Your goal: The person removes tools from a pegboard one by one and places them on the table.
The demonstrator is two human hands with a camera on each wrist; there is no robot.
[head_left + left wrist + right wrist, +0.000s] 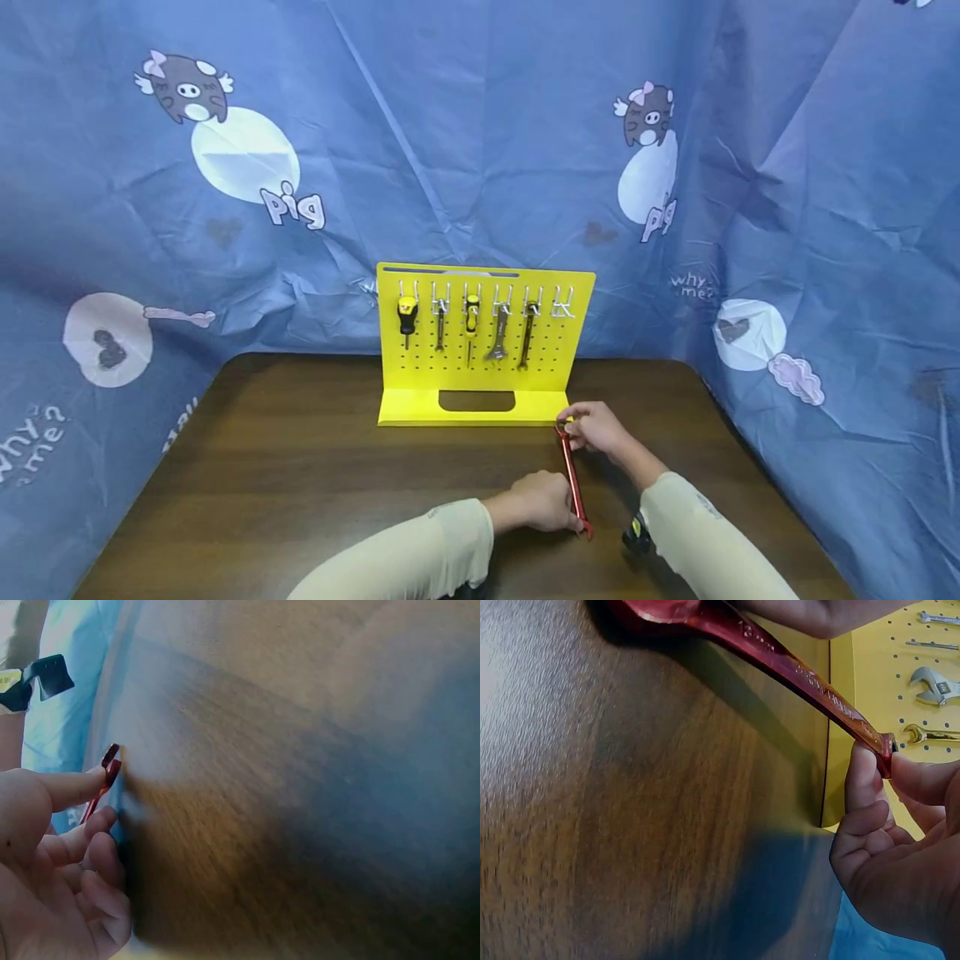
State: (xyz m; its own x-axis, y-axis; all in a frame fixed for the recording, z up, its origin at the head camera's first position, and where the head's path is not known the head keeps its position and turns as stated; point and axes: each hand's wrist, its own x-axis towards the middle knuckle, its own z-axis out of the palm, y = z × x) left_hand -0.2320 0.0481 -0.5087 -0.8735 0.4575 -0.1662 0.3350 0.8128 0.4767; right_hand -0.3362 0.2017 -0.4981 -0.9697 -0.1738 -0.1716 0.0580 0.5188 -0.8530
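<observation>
Dark brown wood-grain tabletop [300, 467], rounded corners, enclosed on three sides by a blue cartoon-pig printed cloth backdrop [480, 150]. Yellow metal pegboard tool stand [483, 407] at the back edge, screwdrivers and wrenches hanging. Long red metal wrench [573, 481] lies in front of the stand's right corner. Right hand [597, 429] pinches its far end, left hand [542, 501] fingers pinch the near end.

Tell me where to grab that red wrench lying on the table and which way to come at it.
Judging from its pose, grip the red wrench at mid-shaft, from above. It lies flat and thin on the wooden table, with the left hand at its near end and the right hand pinching its far end, so only the straight middle is free.
</observation>
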